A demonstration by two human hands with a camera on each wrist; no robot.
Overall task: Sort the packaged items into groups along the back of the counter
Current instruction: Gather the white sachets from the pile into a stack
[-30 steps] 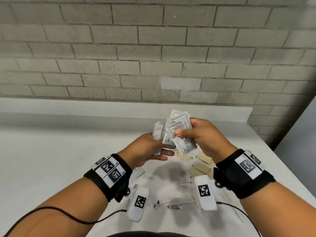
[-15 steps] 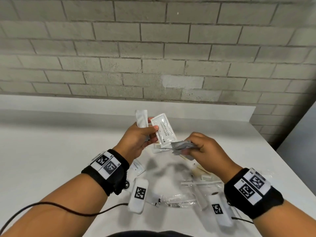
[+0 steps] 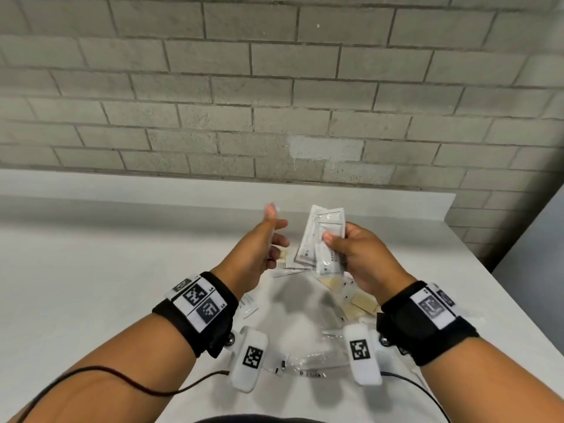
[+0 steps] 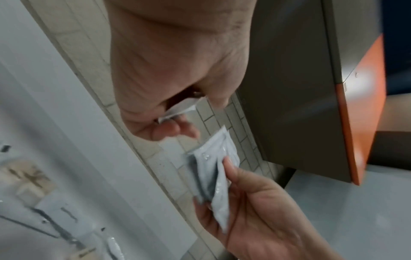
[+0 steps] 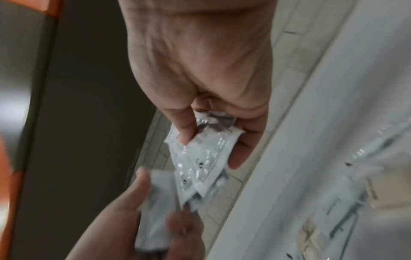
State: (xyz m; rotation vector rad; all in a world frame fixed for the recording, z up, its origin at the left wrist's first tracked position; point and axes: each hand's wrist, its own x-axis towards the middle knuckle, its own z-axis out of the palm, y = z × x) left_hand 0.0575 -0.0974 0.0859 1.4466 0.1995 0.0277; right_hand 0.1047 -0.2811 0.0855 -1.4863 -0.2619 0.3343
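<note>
Sorting barely begun: sachets in hand, pile unsorted

Stretching wide across the shot is the white desk (image 3: 91, 270), and along its back edge, under the brick wall (image 3: 274, 87), not one group can be seen yet. So the sorting looks early: everything visible is either in the hands or lying in the loose pile (image 3: 351, 303) of tan packets and clear wrappers near the front, between the wrists.

Up come the hands. The right hand (image 3: 363, 257) is curled round a small fan of white sachets (image 3: 323, 239), thumb pressed on the front one, held above the pile. The right wrist view confirms it, several sachets pinched together. The left hand (image 3: 262, 248) sits just beside, thumb raised, fingers loosely curled, and the wrist views show it pinching one white packet (image 5: 155, 202) of its own.

My read: like is being gathered with like, and every placement along the back remains to be done.
</note>
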